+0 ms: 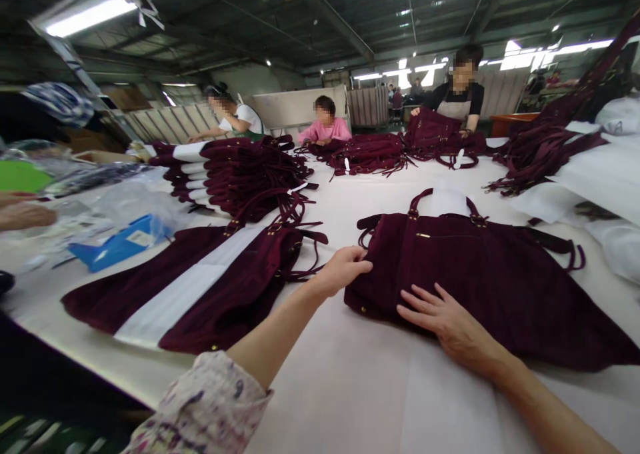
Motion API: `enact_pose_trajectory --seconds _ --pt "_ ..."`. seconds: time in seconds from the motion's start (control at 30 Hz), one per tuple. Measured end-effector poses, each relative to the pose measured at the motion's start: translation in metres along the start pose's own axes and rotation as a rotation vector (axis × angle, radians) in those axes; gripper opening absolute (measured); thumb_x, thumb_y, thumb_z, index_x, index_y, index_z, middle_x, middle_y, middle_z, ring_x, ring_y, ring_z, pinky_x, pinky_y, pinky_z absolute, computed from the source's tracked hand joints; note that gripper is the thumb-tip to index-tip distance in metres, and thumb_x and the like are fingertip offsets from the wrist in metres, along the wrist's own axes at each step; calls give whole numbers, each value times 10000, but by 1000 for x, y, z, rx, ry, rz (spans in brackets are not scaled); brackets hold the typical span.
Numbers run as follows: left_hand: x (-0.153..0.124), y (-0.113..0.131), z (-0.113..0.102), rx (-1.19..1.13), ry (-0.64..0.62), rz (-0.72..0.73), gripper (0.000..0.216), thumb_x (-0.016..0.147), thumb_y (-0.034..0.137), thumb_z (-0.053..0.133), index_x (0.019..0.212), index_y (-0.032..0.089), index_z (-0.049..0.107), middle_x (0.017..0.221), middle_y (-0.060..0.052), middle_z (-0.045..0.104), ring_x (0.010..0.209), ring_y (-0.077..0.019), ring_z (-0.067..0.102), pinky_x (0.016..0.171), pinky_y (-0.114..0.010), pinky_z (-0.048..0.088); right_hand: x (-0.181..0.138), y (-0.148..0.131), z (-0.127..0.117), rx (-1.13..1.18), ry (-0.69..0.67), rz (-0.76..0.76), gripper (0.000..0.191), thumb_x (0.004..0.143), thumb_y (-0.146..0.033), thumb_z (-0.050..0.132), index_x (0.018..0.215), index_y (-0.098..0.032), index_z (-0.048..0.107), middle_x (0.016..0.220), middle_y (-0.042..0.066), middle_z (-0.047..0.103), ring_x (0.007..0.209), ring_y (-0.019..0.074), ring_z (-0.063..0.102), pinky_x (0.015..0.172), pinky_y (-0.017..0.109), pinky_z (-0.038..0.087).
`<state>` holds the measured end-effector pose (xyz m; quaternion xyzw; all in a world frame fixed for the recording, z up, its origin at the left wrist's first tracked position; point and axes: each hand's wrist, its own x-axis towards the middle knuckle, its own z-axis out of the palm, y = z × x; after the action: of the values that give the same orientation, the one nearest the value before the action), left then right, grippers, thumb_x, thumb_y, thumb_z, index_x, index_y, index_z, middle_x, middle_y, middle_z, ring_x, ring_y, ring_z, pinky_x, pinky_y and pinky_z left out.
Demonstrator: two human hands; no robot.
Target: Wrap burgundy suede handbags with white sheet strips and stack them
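A dark maroon handbag [460, 267] lies flat on the white table in front of me, its handles pointing away. White paper [447, 201] shows between the handles. My left hand [345, 269] pinches the bag's left side edge, fingers closed on the fabric. Spread flat, my right hand [440, 317] rests on the lower left part of the same bag. To the left lies a second maroon handbag [195, 281], with a white paper strip [185, 291] across its middle.
Behind the left bag stands a stack of maroon bags [235, 174] layered with white paper. A blue box [117, 241] and clear plastic lie at the left, near another person's hand [27, 215]. Several people work across the table. More maroon straps [530, 151] heap at the right.
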<state>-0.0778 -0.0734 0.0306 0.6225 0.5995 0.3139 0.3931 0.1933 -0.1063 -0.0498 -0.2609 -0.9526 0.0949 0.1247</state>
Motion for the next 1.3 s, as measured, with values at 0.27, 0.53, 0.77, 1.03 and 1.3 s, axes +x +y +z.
enact_pose_trajectory --seconds 0.27,0.53,0.77,1.03,1.3 --pt "-16 -33 5 121 135 40 201 663 197 595 856 184 543 779 17 531 688 -132 513 637 -247 412 1 -1 -2 22 0 8 875 720 49 339 1455 -419 266 1505 -25 329 1399 237 271 1102 615 185" --pt "-33 -32 10 529 201 155 384 850 196 458 1233 213 452 744 12 559 714 -176 569 706 -290 430 3 -3 -8 94 -43 29 812 763 22 335 1437 -429 311 1512 -39 319 1403 222 258 1106 615 147" --pt "-28 -8 9 923 159 151 424 834 99 462 1249 182 487 1151 -146 602 1091 -281 575 892 -410 449 8 -8 -14 131 -68 52 844 711 25 349 1424 -425 341 1505 -50 334 1403 213 257 1109 615 120" --pt "17 129 58 897 474 790 530 955 311 372 1463 194 276 1533 -99 281 1431 -254 198 1160 -489 195 14 -6 -18 211 -106 61 717 817 -44 362 1423 -426 349 1511 -34 327 1416 228 218 1123 593 55" --pt "66 -22 78 1001 344 473 386 908 259 434 1248 166 590 1409 -130 477 1370 -316 335 1139 -556 214 17 0 -22 203 -66 35 631 886 -93 362 1412 -441 354 1476 -68 389 1408 182 228 1139 545 14"
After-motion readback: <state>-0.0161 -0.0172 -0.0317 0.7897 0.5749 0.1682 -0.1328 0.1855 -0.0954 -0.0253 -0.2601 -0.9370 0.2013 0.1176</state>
